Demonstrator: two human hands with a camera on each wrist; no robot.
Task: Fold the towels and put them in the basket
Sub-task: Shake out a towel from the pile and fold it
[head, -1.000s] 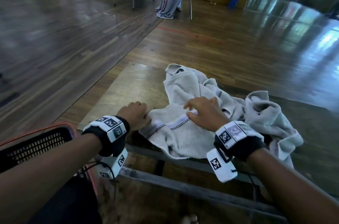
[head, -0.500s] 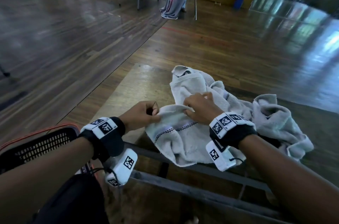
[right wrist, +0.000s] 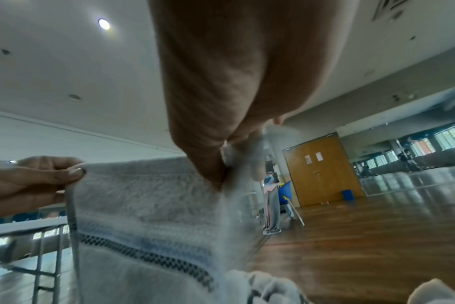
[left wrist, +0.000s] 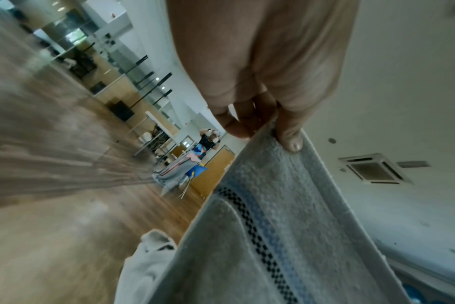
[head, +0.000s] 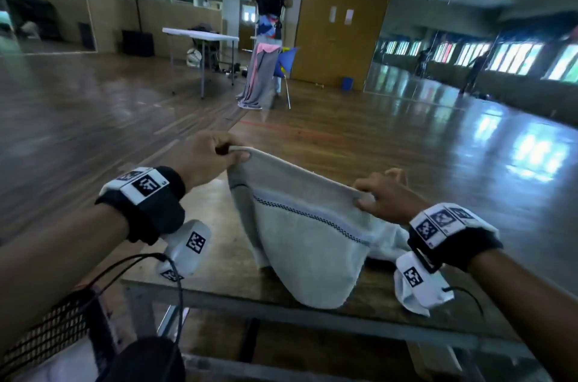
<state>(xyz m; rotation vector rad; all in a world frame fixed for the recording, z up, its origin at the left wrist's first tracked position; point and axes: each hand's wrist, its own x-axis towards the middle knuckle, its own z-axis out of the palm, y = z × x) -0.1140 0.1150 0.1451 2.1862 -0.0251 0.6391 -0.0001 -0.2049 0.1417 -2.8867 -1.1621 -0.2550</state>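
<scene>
Towel (head: 309, 244) now lifted off the table (head: 219, 225); a second ago it lay bunched there under both hands. Left hand (head: 208, 159) pinches one top corner, thumb over the hem; right hand (head: 386, 198) pinches the other, lower. Top edge stretched between them, body sagging below, checkered stripe facing the person. Other towel (left wrist: 146, 265) on table behind. Basket (head: 47, 331) at lower left.

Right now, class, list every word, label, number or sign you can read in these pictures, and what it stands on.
No readable words or numbers.
Wristbands: black-and-white square marker patterns only, no letters.
Wrist cameras: the same kind of marker, no text.
Door: two white sheets, too small and blurred to read.
Towel: checkered band and blue stripe, no brand or label showing.
</scene>
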